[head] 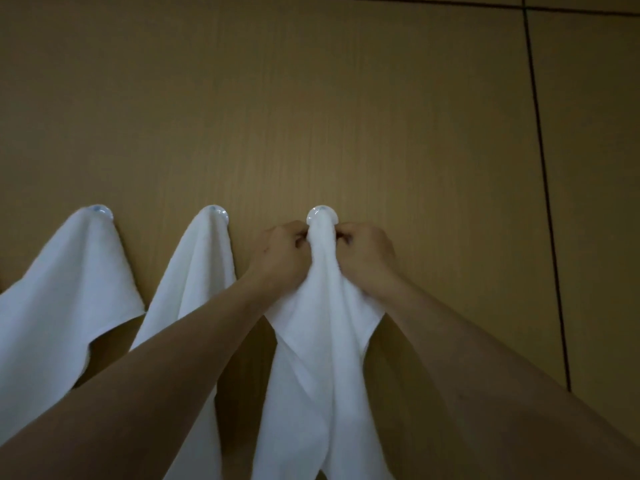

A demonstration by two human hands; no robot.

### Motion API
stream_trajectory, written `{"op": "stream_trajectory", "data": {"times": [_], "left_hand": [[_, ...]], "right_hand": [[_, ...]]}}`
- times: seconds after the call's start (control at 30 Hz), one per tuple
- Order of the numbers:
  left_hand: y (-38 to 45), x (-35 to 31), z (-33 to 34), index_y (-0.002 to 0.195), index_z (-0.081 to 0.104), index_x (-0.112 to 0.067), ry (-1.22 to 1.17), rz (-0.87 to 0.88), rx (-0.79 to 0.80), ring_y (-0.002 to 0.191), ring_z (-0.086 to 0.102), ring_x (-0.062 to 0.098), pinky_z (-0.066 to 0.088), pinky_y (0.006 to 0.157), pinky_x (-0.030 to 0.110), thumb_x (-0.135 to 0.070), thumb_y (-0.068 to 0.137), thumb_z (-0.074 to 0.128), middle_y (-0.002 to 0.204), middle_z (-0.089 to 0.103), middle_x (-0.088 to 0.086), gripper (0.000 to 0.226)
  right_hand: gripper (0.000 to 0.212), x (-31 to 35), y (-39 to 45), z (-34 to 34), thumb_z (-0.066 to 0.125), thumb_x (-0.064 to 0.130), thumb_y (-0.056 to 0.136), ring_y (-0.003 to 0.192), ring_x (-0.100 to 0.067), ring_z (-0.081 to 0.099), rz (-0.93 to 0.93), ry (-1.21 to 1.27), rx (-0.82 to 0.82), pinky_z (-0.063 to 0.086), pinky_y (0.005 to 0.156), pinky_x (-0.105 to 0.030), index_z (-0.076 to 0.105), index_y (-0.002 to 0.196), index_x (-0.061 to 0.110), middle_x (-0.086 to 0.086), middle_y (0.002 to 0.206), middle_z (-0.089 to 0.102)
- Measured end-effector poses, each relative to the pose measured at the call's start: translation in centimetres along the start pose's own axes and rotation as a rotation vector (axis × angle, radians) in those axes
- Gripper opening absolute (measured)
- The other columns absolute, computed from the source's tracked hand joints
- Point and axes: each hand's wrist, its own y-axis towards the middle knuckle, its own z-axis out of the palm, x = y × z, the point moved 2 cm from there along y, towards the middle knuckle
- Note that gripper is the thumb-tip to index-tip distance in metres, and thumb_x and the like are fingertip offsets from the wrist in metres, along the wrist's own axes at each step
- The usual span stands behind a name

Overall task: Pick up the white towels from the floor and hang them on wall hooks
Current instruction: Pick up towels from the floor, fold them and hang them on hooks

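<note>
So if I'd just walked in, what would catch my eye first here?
Probably the two hands at the middle, the left hand and right hand, pinching the top of a white towel at the right hook. Next, two more white towels already hang left of it: the left towel and the middle towel, all against a tan wall.

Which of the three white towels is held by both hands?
The right towel. The left hand and right hand pinch it just below its hook; the left towel and middle towel hang untouched.
</note>
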Motion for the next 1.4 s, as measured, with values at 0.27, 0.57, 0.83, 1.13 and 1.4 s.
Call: {"op": "stream_trajectory", "data": {"times": [0.27,0.57,0.83,1.13,1.4], "left_hand": [[-2.7,0.4,0.6,0.099,0.062,-0.018,0.356,0.233,-0.076,0.073,0.045,0.015,0.037,0.065,0.030,-0.038,0.095,0.041,0.081,0.050,-0.003,0.029],[-5.9,0.9,-0.2,0.098,0.062,-0.011,-0.353,-0.043,0.172,0.076,0.061,0.013,0.043,0.059,0.019,-0.024,0.101,0.043,0.086,0.065,0.002,0.023],[-8.7,3.5,-3.2,0.130,0.058,-0.017,-0.409,-0.056,0.224,0.106,0.061,0.019,0.049,0.087,0.026,-0.013,0.098,0.045,0.122,0.065,0.002,0.035],[-10.8,-2.2,-7.0,0.132,0.055,-0.022,-0.385,0.095,0.238,0.118,0.053,0.025,0.044,0.090,0.033,-0.023,0.094,0.053,0.134,0.055,0.005,0.037],[-16.5,-18.8,-9.9,0.124,0.060,-0.026,-0.575,0.283,0.351,0.115,0.054,0.026,0.042,0.088,0.030,-0.027,0.090,0.057,0.129,0.058,0.003,0.033]], "right_hand": [[0.020,0.2,-3.3,1.8,0.057,0.028,0.093,0.074,-0.013,0.060,0.105,0.141,-0.123,0.040,0.056,-0.017,0.066,0.087,0.012,0.000,0.081,0.066],[0.035,3.6,-6.5,2.7,0.052,0.057,0.091,0.079,-0.008,0.067,0.362,0.343,-0.106,0.055,0.071,-0.029,0.066,0.093,0.025,0.006,0.090,0.070],[0.051,5.9,-12.7,2.9,0.064,0.051,0.085,0.095,-0.006,0.065,0.544,0.118,0.012,0.055,0.074,-0.024,0.059,0.128,0.024,0.010,0.115,0.067],[0.068,11.4,-17.9,-4.4,0.070,0.049,0.083,0.106,-0.017,0.058,0.671,-0.279,-0.016,0.044,0.078,-0.023,0.047,0.141,0.022,-0.004,0.132,0.057],[0.067,20.6,-26.7,-19.6,0.067,0.052,0.084,0.121,-0.025,0.057,0.722,-0.840,-0.040,0.046,0.096,-0.031,0.047,0.141,0.022,-0.006,0.131,0.061]]}}
